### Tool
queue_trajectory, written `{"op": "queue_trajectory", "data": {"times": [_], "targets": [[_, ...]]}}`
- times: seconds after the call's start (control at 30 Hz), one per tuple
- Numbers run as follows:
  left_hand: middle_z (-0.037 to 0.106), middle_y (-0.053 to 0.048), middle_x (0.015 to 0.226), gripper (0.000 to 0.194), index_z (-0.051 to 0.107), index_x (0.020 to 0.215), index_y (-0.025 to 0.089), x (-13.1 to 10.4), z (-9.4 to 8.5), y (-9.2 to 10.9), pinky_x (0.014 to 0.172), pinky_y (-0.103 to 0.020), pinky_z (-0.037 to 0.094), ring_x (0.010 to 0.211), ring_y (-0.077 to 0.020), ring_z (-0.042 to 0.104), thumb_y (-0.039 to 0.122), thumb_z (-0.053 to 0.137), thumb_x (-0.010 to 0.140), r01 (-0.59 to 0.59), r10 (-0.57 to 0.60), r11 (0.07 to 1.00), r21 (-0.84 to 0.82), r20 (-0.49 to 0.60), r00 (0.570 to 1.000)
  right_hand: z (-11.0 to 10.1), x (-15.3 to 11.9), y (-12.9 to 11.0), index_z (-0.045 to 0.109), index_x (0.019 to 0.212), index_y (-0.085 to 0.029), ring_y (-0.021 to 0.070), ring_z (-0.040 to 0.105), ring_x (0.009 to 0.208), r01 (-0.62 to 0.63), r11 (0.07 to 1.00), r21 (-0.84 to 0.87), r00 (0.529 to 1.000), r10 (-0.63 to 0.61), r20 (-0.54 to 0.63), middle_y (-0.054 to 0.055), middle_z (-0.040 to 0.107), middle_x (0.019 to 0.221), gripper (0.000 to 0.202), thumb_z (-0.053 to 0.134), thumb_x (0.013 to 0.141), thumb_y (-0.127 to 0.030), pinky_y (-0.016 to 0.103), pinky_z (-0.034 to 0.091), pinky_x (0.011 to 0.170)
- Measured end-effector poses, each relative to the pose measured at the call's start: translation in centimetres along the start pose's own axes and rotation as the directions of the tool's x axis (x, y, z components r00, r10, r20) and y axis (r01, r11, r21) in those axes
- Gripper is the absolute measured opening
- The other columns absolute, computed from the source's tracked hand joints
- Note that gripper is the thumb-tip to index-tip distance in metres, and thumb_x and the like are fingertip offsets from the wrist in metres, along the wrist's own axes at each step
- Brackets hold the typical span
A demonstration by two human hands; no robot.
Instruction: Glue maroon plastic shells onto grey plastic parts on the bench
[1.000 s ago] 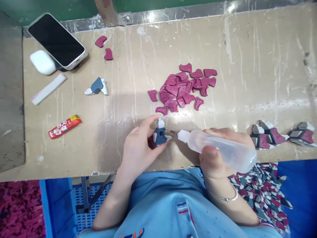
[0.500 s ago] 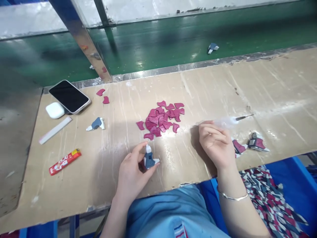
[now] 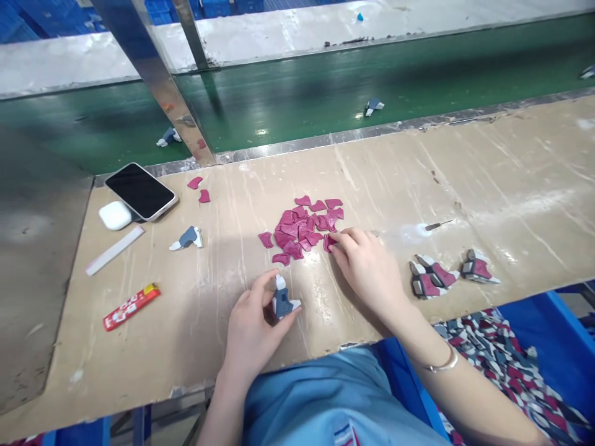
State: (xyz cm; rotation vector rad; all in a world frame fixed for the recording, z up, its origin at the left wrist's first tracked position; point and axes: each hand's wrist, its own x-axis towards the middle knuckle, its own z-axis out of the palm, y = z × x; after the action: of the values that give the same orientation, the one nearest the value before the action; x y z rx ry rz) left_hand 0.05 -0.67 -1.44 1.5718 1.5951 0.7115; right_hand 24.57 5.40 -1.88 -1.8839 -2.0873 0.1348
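Head view: we're seeing the bottle (image 3: 422, 230) set down now, freeing the right hand (image 3: 369, 265), which is touching a maroon piece (image 3: 327, 243), grip unclear; the left hand (image 3: 253, 323) is clutching a grey part (image 3: 281, 302)

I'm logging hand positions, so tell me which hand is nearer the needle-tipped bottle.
Right. The right hand is left of the bottle, at a maroon piece; the left hand is farther left, holding a blue-and-white part.
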Motion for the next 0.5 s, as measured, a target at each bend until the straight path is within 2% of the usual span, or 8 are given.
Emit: {"op": "queue_trajectory", "data": {"times": [0.1,0.17,0.23,0.27,0.33,0.37,0.43,0.5], "targets": [[0.082,0.005,0.079,0.052,0.065,0.136,0.026,0.3,-0.4,0.8,0.083,-0.038,0.056,0.069,-0.0225,0.073,0.028,0.079,0.086,0.006,-0.006,1.0,-0.005,0.067,0.998,-1.0,-0.3,-0.2,0.075,0.095,-0.022,0.0278,0.077,0.09,0.0,0.968,0.249,1.0,-0.007,0.025,0.009,0.081,0.098,0.01,0.071,0.101,-0.03,0.038,0.061,0.072],[0.082,0.005,0.078,0.051,0.064,0.135,0.026,0.4,-0.7,1.2,0.083,-0.038,0.056,0.07,-0.0227,0.074,0.027,0.079,0.086,0.0,0.001,1.0,-0.015,0.09,0.996,-1.5,-1.0,-1.2,0.072,0.09,-0.023,0.0226,0.078,0.078,0.03,0.874,0.484,0.999,-0.039,0.008,0.005,0.081,0.089,0.011,0.075,0.099,-0.027,0.035,0.064,0.069],[0.081,0.006,0.077,0.052,0.064,0.135,0.026,0.4,-0.8,1.4,0.083,-0.038,0.056,0.07,-0.0228,0.074,0.026,0.079,0.086,-0.009,0.011,1.0,-0.022,0.085,0.996,-1.7,-2.1,-2.6,0.071,0.09,-0.023,0.0214,0.082,0.08,0.175,0.772,0.611,0.984,-0.156,-0.085,0.004,0.083,0.09,0.012,0.075,0.101,-0.023,0.034,0.068,0.07],[0.08,0.006,0.077,0.053,0.064,0.136,0.026,0.4,-0.7,1.5,0.083,-0.038,0.056,0.069,-0.0227,0.073,0.024,0.079,0.084,-0.01,0.012,1.0,-0.021,0.079,0.997,-1.6,-2.6,-3.3,0.072,0.092,-0.023,0.0224,0.084,0.087,0.286,0.731,0.619,0.958,-0.245,-0.153,0.005,0.085,0.095,0.011,0.073,0.103,-0.02,0.035,0.071,0.075],[0.081,0.006,0.078,0.06,0.064,0.139,0.026,0.3,-0.6,1.4,0.082,-0.038,0.056,0.071,-0.0231,0.073,0.019,0.078,0.081,-0.005,0.006,1.0,-0.009,0.073,0.997,-1.3,-3.7,-4.7,0.074,0.099,-0.022,0.0245,0.085,0.103,0.496,0.67,0.552,0.867,-0.423,-0.265,0.009,0.086,0.107,0.012,0.067,0.105,-0.014,0.038,0.074,0.085],[0.081,0.005,0.079,0.063,0.063,0.14,0.026,0.3,-0.6,1.4,0.082,-0.037,0.056,0.072,-0.0233,0.073,0.017,0.077,0.079,0.001,-0.001,1.0,0.0,0.075,0.997,-1.1,-4.1,-5.3,0.074,0.102,-0.021,0.0249,0.085,0.107,0.561,0.657,0.504,0.826,-0.483,-0.29,0.01,0.086,0.11,0.014,0.064,0.106,-0.012,0.038,0.075,0.087],[0.081,0.005,0.08,0.066,0.063,0.143,0.025,0.2,-0.6,1.4,0.081,-0.036,0.055,0.073,-0.0232,0.073,0.014,0.075,0.078,0.015,-0.016,1.0,0.016,0.086,0.996,-0.9,-4.7,-6.0,0.074,0.104,-0.019,0.0247,0.084,0.108,0.61,0.671,0.421,0.792,-0.532,-0.3,0.011,0.086,0.109,0.018,0.059,0.108,-0.011,0.036,0.075,0.086],[0.079,0.005,0.078,0.065,0.064,0.143,0.025,0.2,-0.7,1.6,0.08,-0.035,0.055,0.073,-0.0231,0.072,0.015,0.074,0.08,0.017,-0.02,0.999,0.028,0.094,0.995,-1.0,-4.8,-6.3,0.073,0.1,-0.019,0.0236,0.084,0.104,0.614,0.701,0.363,0.789,-0.549,-0.276,0.011,0.086,0.105,0.023,0.055,0.11,-0.011,0.034,0.075,0.084]]}}
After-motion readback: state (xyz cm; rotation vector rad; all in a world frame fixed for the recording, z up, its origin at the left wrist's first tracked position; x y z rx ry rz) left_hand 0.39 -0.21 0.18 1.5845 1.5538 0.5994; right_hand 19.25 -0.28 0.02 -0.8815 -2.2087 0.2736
